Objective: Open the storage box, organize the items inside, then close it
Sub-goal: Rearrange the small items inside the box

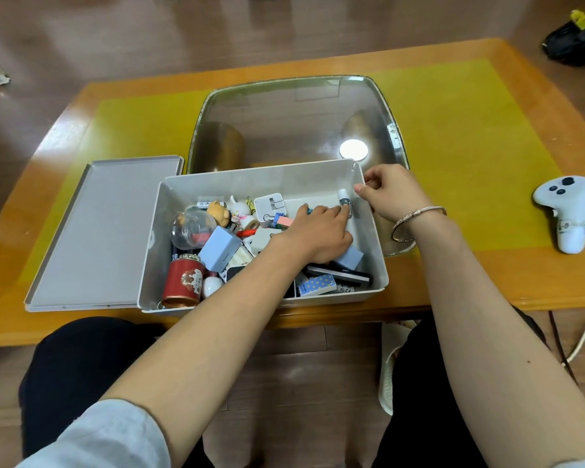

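Note:
A grey storage box (377, 265) stands open at the table's near edge, full of small items. Its lid (105, 231) lies flat on the table to the left. My left hand (314, 234) reaches into the right half of the box, fingers stretched toward a small white-and-blue tube (344, 196) at the far right corner and touching it. My right hand (390, 190) rests curled on the box's far right rim. Inside lie a red tin (183, 282), a clear globe (191, 228), a light blue charger (220, 253), a white plug (270, 206), small figurines (230, 212) and a dotted eraser box (318, 285).
A shiny metal tray (294, 123) sits right behind the box. A white game controller (566, 214) lies on the yellow mat (470, 130) at the right. The orange table's (487, 285) front edge runs just under the box; my knees are below it.

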Demonstrator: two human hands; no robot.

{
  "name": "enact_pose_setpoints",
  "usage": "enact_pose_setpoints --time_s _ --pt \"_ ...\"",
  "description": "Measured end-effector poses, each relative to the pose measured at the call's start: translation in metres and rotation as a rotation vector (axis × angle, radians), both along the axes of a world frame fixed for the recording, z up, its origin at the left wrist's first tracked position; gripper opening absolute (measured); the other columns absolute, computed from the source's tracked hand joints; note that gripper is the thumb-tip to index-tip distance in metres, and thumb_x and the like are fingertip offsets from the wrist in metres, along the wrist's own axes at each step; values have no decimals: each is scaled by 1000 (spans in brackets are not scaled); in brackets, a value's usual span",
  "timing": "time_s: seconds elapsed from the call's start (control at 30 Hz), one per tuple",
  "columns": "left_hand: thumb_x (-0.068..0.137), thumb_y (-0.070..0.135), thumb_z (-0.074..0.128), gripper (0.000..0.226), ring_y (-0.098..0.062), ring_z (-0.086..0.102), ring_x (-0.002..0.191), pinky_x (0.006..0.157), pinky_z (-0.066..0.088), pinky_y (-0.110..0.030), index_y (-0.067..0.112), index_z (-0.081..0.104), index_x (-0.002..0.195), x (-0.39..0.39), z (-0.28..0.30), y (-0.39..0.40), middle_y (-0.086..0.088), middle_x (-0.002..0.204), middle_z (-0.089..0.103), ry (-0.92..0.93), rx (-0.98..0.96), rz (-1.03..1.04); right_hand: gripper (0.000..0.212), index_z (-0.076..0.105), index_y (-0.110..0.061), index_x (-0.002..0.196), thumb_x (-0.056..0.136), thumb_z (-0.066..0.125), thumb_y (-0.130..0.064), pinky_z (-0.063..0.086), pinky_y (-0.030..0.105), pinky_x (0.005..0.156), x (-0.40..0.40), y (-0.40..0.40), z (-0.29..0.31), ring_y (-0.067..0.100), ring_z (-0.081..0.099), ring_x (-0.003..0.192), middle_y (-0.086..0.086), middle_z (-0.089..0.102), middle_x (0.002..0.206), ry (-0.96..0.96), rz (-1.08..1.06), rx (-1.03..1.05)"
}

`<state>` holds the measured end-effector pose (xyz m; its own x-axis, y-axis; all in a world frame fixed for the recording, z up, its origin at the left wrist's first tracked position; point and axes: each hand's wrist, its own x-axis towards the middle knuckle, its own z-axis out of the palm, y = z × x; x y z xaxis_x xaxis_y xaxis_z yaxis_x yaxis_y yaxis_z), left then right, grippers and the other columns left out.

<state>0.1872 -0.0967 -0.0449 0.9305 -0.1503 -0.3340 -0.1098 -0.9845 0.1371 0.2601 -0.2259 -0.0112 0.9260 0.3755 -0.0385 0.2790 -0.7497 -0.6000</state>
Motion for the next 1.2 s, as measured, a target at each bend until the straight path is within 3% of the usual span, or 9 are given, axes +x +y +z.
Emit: enact_pose_setpoints --time_s 0.27,0.47,0.67,0.77,0.9,1.03,1.2 --pt "98 35 26 62 -30 25 137 111 19 -48 8 9 152 -2 1 -5 -12 152 27 -12 50 13 19 66 -8 99 90 59 -23 33 22 67 -1 2 0 16 52 73 2 60 76 -8 -14 -5" --pt "100 35 24 62 -32 23 138 114 11 -55 5 7 151 -4 3 -11 -16 151 25 -3 78 28 19 66 -8 98 90 59 -24 32 23 66 -2 1 -1 16 51 71 1 58 74 -21 -26 -12" --pt "102 37 19 58 -33 25 136 113 10 -57 17 2 153 -9 4 -7 -12 149 29 -45 60 36 23 66 -8 101 90 59 -26 38 26 70 -4 3 -3 23 57 82 3 59 79 -33 -62 -13" --pt "101 42 21 57 -32 24 137 114 10 -56 18 12 152 -17 12 3 -10 150 31 -105 15 62 28 64 -9 109 91 57 -30 47 34 82 -6 6 -4 26 61 95 8 67 97 -51 -95 -16" --pt "100 47 28 52 -27 23 138 113 12 -50 21 32 145 -38 28 34 -6 150 32 -227 -84 174 38 56 -8 122 91 56 -30 44 39 95 -11 14 0 30 55 110 14 57 121 -163 -108 28" --pt "99 46 34 46 -23 26 136 110 17 -42 25 44 138 -69 38 72 -1 147 37 -352 -132 296 32 57 -7 120 90 57 -17 40 36 101 -24 24 8 26 51 112 12 53 122 -327 23 123" --pt "97 30 46 33 -25 30 133 108 22 -44 23 56 127 -108 39 116 -2 145 41 -497 -141 482 28 60 -13 116 89 57 -12 32 30 103 -49 40 3 22 45 119 6 54 123 -301 227 46"
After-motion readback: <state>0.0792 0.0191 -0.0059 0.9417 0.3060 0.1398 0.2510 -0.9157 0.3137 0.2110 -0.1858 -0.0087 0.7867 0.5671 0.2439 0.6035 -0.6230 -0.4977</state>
